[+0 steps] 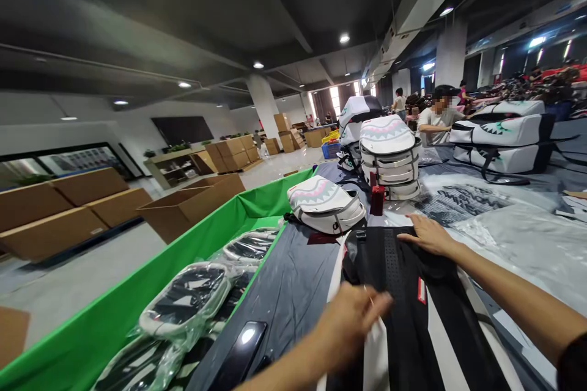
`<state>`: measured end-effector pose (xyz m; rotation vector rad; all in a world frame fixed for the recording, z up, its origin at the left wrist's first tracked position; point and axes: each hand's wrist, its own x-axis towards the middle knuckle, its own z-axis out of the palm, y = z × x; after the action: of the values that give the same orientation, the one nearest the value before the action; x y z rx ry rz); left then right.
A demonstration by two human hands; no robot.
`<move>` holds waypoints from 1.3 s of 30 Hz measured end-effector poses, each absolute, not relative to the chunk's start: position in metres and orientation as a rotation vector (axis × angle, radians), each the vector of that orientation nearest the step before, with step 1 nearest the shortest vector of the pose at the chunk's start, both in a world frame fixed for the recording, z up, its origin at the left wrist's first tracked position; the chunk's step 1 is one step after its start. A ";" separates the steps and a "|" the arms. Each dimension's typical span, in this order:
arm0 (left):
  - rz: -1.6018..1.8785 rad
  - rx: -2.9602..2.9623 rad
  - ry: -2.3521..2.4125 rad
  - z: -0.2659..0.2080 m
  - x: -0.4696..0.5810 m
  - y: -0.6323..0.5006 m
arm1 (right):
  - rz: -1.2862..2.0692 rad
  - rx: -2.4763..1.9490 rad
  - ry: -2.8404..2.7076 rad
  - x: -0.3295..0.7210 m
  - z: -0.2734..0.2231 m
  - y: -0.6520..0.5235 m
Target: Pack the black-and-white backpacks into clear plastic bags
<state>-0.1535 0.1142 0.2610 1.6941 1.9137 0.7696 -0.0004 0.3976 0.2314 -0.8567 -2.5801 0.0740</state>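
Observation:
A black and white backpack (pixel 403 293) lies on the table in front of me, its strap side up, with a small red label (pixel 421 291) on one strap. My right hand (pixel 428 236) rests at the pack's top edge, fingers stretched out and flat. Over the left strap hovers my left hand (pixel 351 321), bent at the fingers and smeared by motion; whether it grips anything cannot be made out. Just beyond the pack sits a white patterned backpack (pixel 323 201). A red tag (pixel 377 200) hangs near the stacked white backpacks (pixel 389 153).
To the left, a green-lined bin (pixel 151 284) holds several backpacks in clear plastic (pixel 188 296). A dark phone (pixel 241 351) lies on the grey table cover (pixel 293 275). Plastic bags (pixel 527 238) spread at right. Beyond, a co-worker (pixel 440 116) stands by more backpacks (pixel 509 134).

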 end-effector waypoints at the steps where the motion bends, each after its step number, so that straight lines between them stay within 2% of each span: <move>1: 0.813 1.773 2.087 0.264 -0.176 0.130 | 0.080 -0.895 -2.560 0.001 0.227 0.399; 4: 0.879 1.719 2.353 0.255 -0.227 0.192 | 0.089 -0.947 -2.500 -0.001 0.210 0.395; 9: 0.951 1.799 2.265 0.220 -0.237 0.262 | 0.116 -0.791 -2.231 -0.001 0.182 0.386; 14: 1.155 1.938 2.217 0.202 -0.210 0.241 | 0.172 -0.661 -2.120 0.005 0.175 0.366; 20: 1.340 2.047 2.302 0.166 -0.198 0.173 | 0.093 -0.481 -2.318 0.023 0.175 0.316; 24: 1.028 2.175 2.390 0.153 -0.194 0.153 | 0.039 -0.488 -2.491 0.040 0.169 0.300; 27: 0.696 2.049 2.356 0.160 -0.204 0.172 | 0.042 -0.578 -2.695 0.033 0.165 0.309; 30: 0.505 1.870 2.328 0.168 -0.220 0.211 | 0.027 -0.656 -2.811 0.007 0.160 0.334; 34: 0.413 1.754 2.337 0.179 -0.222 0.243 | -0.001 -0.709 -2.810 -0.032 0.149 0.373; 39: 0.455 1.528 2.238 0.184 -0.176 0.236 | -0.053 -0.733 -2.764 -0.059 0.134 0.395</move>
<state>-0.1763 0.2361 0.1839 1.5280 2.2376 0.4548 -0.0591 0.3953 0.1336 -0.7327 -2.7640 -0.0530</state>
